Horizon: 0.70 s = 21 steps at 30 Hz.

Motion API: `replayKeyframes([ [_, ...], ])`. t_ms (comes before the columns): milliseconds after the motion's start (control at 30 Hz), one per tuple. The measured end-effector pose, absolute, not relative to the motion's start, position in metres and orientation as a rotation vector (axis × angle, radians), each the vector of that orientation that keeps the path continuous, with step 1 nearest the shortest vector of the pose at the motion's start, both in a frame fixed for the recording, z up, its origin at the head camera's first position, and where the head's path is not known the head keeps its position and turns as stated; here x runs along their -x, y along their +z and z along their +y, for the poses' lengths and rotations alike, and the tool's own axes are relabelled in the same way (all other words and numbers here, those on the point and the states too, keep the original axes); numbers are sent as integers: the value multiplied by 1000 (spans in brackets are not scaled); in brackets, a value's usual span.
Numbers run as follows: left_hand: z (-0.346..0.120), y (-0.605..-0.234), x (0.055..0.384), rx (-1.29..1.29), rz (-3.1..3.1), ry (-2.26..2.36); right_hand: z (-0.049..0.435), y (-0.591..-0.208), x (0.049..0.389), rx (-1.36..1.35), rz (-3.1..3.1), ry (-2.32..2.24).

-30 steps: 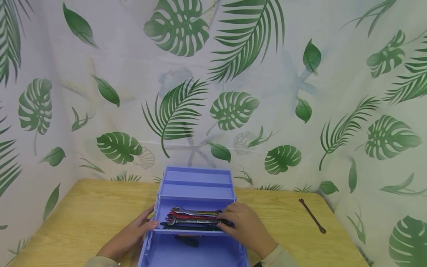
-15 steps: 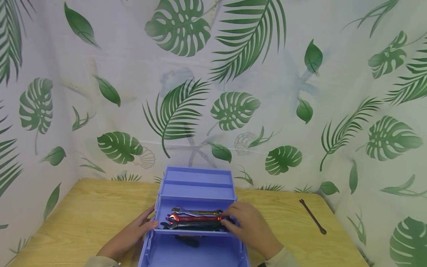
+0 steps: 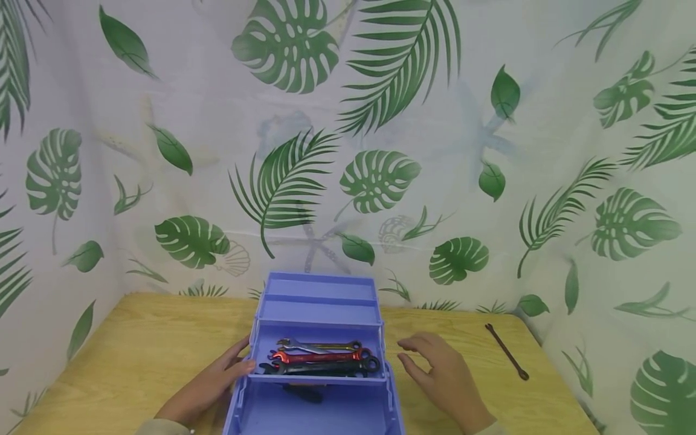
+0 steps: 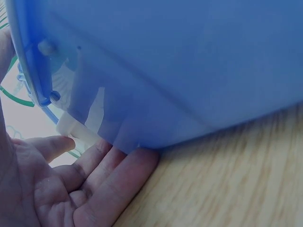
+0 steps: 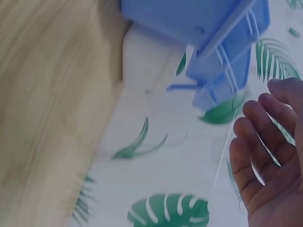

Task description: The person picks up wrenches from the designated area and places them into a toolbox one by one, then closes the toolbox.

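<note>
A blue toolbox (image 3: 321,411) stands at the table's front with its lid and trays spread out. Several wrenches lie side by side in the middle tray: silver and gold (image 3: 321,346), red (image 3: 312,357), and black ones (image 3: 321,367) in front. My left hand (image 3: 214,380) rests against the toolbox's left side, thumb on the tray's corner; in the left wrist view its fingers (image 4: 128,184) touch the blue wall. To the right of the toolbox, my right hand (image 3: 443,374) hovers with nothing in it, thumb and fingers apart.
A dark brown wrench (image 3: 507,351) lies on the wooden table (image 3: 179,326) at the right. In the toolbox's lower compartment sits a dark-handled tool (image 3: 303,394), partly hidden under the tray. Leaf-patterned cloth (image 3: 380,241) hangs behind and at both sides.
My right hand has let go of the wrenches in the tray and moved right, clear of the toolbox. The left hand has stayed on the toolbox's side.
</note>
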State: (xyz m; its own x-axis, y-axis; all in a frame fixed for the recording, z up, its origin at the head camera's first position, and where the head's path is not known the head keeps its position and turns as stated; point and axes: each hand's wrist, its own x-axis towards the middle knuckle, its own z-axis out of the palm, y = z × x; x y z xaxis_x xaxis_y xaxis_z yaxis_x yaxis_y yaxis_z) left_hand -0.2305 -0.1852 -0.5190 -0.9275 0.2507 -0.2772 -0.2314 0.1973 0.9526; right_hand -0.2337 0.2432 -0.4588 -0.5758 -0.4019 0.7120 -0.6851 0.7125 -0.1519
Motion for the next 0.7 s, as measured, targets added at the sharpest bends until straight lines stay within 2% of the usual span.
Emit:
replayKeyframes([
  [233,-186,-520,230,13,2146,1746,265,-457,231,-700,-2274,528],
  [700,-186,-520,229,-31,2129,1764,269,-468,231,-711,-2351,505],
])
